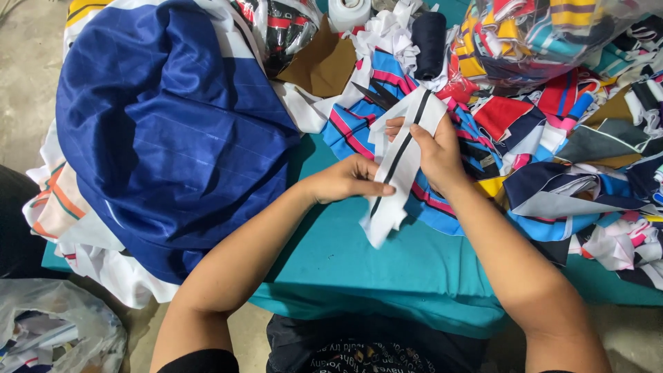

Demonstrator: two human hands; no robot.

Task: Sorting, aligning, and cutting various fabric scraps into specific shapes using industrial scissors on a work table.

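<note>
- 2 hands are on 1 piece: a white fabric strip with a black centre stripe (pixel 397 166), held above the teal table cover (pixel 414 269).
- My left hand (pixel 349 181) has its fingers closed in a pinch on the strip's lower part, thumb and forefinger tip meeting on the cloth just left of the black stripe.
- My right hand (pixel 435 155) grips the upper part, thumb on top near the stripe and the other fingers curled behind the cloth; the strip's top end stands clear above those fingers.
- I judge the step in hand to be straightening or checking this strip between the 2 grips. Any next move needs the stripe kept flat and the loose lower end, which hangs below my left fingertips, kept from folding under.
- Black scissors (pixel 376 95) lie just beyond the strip's top end, blades pointing away to the left, within easy reach of my right fingers.
- A dark thread spool (pixel 429 43) stands further out past the scissors.
- Room to the right of my right fingers is tight: colourful fabric scraps (pixel 552 138) are heaped there, touching the wrist side.
- Left of my left fingers a big blue satin bundle (pixel 166 131) fills the table's edge.
- Open space is only the bare teal patch nearer me than both sets of fingers.
</note>
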